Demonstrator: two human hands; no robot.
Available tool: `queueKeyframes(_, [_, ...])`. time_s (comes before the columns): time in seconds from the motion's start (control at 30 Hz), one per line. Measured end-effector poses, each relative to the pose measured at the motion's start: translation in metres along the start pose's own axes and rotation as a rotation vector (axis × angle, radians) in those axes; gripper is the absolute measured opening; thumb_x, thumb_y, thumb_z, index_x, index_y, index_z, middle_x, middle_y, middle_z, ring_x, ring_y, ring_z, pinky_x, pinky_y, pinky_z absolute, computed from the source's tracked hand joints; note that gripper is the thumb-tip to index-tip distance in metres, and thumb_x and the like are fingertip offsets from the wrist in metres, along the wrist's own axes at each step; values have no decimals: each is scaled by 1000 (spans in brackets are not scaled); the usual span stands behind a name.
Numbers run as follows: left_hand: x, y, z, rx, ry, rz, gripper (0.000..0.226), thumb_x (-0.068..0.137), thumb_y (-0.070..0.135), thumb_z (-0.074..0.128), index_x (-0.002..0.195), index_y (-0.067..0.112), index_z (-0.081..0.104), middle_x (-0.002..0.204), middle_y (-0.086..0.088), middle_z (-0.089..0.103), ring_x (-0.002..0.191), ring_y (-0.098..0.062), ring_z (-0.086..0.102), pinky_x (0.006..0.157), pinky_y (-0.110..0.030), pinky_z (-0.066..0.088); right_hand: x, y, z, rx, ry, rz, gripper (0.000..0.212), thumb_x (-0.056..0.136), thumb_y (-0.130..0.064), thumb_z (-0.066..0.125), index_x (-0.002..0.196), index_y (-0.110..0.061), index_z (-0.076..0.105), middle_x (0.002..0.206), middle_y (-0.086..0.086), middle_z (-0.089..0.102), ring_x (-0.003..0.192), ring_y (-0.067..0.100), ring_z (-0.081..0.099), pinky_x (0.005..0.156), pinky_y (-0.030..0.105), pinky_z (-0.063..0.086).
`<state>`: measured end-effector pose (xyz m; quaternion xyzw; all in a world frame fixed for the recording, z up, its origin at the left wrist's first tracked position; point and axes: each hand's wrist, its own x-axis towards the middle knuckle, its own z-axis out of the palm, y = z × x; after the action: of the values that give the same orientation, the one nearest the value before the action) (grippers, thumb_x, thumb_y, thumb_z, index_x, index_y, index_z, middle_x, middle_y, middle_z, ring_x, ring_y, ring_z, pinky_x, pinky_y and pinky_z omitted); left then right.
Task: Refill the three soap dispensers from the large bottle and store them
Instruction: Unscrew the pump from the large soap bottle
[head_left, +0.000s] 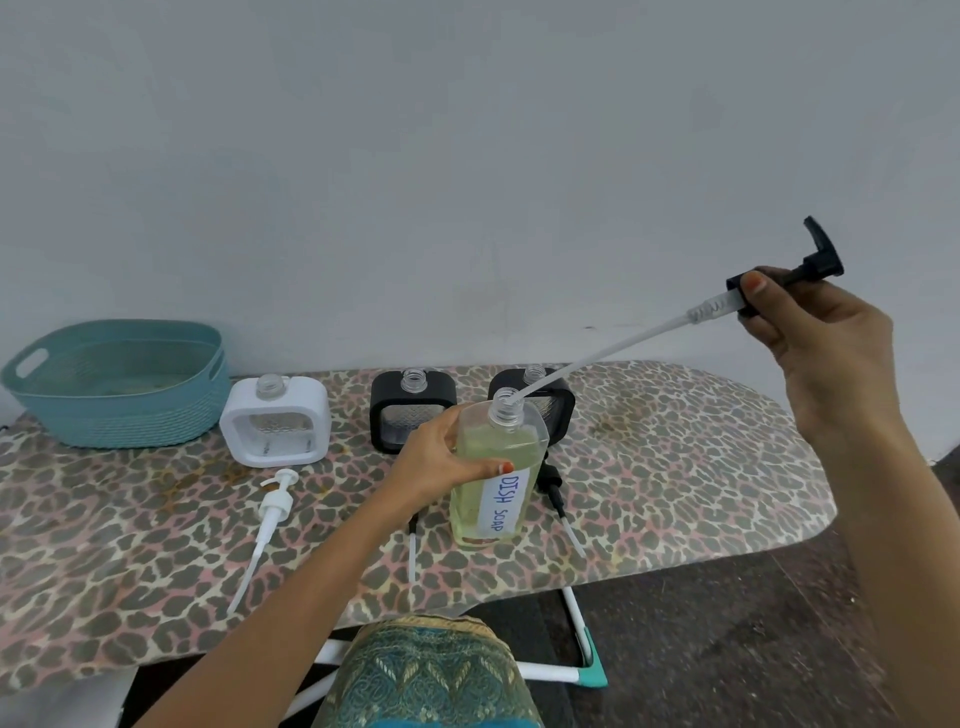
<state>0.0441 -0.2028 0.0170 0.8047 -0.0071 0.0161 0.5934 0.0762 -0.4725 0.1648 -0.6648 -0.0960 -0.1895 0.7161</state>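
Uncapped large bottle of yellowish soap, white dispenser seemingly empty

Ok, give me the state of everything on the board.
Large bottle: uncapped, upright, gripped by left hand.
Black pump: pinched by right hand, tube tip at bottle's mouth.
White dispenser: open, pump off.
Left black dispenser: open, pump off.
Right black dispenser: open, pump off.
White pump: lying on board.
Basket: upright.

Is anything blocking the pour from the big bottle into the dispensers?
Yes: the right hand holds a pump whose tube tip is at the large bottle's mouth. The white dispenser, middle black dispenser and right black dispenser stand uncapped.
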Motion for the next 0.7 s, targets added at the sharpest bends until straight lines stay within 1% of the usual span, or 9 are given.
queueKeyframes(0.1, [0,0,0,2,1,-5,88,39,56,79,118,27,54,116,6,65,109,-10,60,99,-42,47,1,0,-5,41,52,15,40,47,-49,76,77,-23,71,75,-11,72,87,6,66,80,15,50])
queueKeyframes(0.2, [0,0,0,-1,1,-7,81,38,56,78,112,33,54,115,7,65,108,-9,60,99,-41,47,1,3,-16,69,93,42,42,49,-45,73,83,-21,68,72,-14,72,86,2,66,78,12,49])
queueKeyframes(0.27, [0,-1,0,12,0,1,86,37,59,79,115,31,54,114,7,65,107,-9,61,98,-40,48,1,10,-27,69,126,67,44,49,-45,73,84,-19,67,71,-15,72,85,1,66,77,11,49])
queueKeyframes(0.37, [0,-2,-2,27,-4,26,103,32,71,77,120,24,54,115,6,65,108,-9,61,97,-35,48,2,28,-48,32,194,121,48,47,-46,74,86,-18,68,71,-13,71,82,1,66,73,10,49])
queueKeyframes(0.4, [0,-1,-1,28,-8,35,102,32,72,76,120,25,54,115,7,65,107,-8,61,96,-33,48,2,37,-55,15,222,148,50,48,-45,74,88,-15,68,73,-11,71,79,1,66,72,9,49])
queueKeyframes(0.5, [1,-1,-1,20,-11,45,85,37,59,82,113,33,53,110,15,64,101,1,61,92,-27,49,1,70,-79,-66,310,263,48,70,-31,74,106,-1,66,82,-4,67,75,3,64,69,11,52])
queueKeyframes(0.57, [1,0,-1,14,-7,50,79,37,54,83,108,39,52,106,20,62,96,7,61,87,-21,49,0,95,-94,-124,368,348,42,78,-23,71,110,2,63,80,-3,64,64,-1,63,68,10,52])
queueKeyframes(0.63, [2,-1,-1,7,-7,46,85,31,61,79,109,39,52,105,22,63,96,8,61,85,-18,49,-4,119,-105,-168,408,430,38,78,-22,72,107,2,63,75,-2,62,49,-6,60,58,4,50])
queueKeyframes(0.7, [3,-2,-1,3,-4,41,88,27,69,78,107,42,52,100,23,66,97,7,61,85,-18,49,-9,141,-113,-210,432,508,36,77,-20,73,103,4,64,65,-1,62,40,-7,56,49,3,46])
